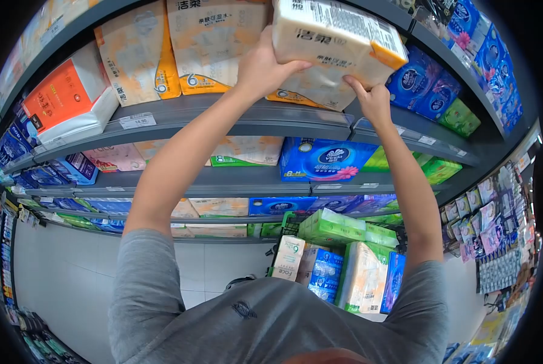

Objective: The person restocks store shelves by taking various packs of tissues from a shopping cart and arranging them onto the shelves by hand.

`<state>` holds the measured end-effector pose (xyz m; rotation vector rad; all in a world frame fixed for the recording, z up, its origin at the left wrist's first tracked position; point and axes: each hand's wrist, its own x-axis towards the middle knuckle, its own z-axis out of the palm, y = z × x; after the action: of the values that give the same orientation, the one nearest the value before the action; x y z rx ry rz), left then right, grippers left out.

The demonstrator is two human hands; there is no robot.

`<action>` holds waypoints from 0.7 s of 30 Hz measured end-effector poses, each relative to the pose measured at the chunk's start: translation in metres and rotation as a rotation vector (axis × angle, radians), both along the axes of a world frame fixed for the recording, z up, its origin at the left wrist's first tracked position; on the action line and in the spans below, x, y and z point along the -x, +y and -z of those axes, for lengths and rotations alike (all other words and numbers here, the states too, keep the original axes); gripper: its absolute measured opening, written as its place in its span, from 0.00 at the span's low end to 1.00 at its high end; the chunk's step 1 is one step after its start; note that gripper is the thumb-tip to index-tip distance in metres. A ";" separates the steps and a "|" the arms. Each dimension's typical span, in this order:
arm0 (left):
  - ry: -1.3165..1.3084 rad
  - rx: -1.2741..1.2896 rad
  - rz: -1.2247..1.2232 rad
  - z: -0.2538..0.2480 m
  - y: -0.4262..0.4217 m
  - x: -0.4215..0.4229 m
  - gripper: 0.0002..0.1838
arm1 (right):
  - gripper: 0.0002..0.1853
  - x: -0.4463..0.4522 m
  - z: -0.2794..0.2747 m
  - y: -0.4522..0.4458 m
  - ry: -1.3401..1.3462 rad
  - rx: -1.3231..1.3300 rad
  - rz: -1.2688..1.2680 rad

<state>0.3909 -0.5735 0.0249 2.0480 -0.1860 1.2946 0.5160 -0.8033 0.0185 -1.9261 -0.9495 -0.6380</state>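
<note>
Both arms reach up to a shelf. A white and orange tissue pack (329, 51) is held between my hands, tilted above the shelf's front edge (223, 118). My left hand (268, 70) grips its left side, the thumb lying across the front face. On the right, my right hand (371, 100) presses a thumb on the lower front; its other fingers are hidden behind the pack. Similar white and orange packs (138, 54) stand on the shelf to the left, and blue packs (423, 82) stand to the right.
Lower shelves hold more packs, among them a blue one (326, 159). A black basket or cart (291, 223) filled with green, blue and white packs stands below on the tiled floor (186, 267). Racks of hanging goods (478, 224) are at the right.
</note>
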 end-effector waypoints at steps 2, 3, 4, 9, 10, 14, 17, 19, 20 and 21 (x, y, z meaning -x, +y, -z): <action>0.123 0.003 -0.168 -0.006 0.000 -0.013 0.42 | 0.28 0.001 -0.005 0.011 0.119 -0.010 0.047; 0.119 0.005 -0.168 -0.006 0.001 -0.019 0.42 | 0.28 0.000 -0.008 0.016 0.242 -0.022 0.098; 0.201 0.004 -0.199 -0.003 0.004 -0.028 0.43 | 0.31 -0.019 0.002 0.023 0.269 -0.082 0.099; 0.234 -0.096 -0.257 0.033 0.018 -0.059 0.43 | 0.38 -0.046 0.034 0.038 0.201 0.022 -0.058; 0.269 -0.067 -0.253 0.037 0.015 -0.055 0.42 | 0.38 -0.049 0.038 0.041 0.252 0.039 -0.005; 0.424 -0.019 -0.302 0.040 0.008 -0.041 0.41 | 0.38 -0.069 0.046 0.047 0.275 0.113 0.012; 0.494 -0.017 -0.310 0.032 0.007 -0.033 0.43 | 0.40 -0.070 0.044 0.049 0.272 0.147 -0.036; 0.523 -0.003 -0.321 0.028 -0.002 -0.026 0.44 | 0.42 -0.069 0.040 0.051 0.288 0.227 -0.052; 0.504 0.042 -0.347 0.027 -0.008 -0.021 0.44 | 0.42 -0.076 0.043 0.054 0.299 0.223 -0.039; 0.486 0.086 -0.372 0.027 -0.016 -0.017 0.44 | 0.43 -0.084 0.046 0.056 0.274 0.257 -0.010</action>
<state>0.4074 -0.5891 -0.0025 2.3205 0.4818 0.9425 0.5997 -0.7470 -0.0275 -2.1655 -0.8983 -0.2441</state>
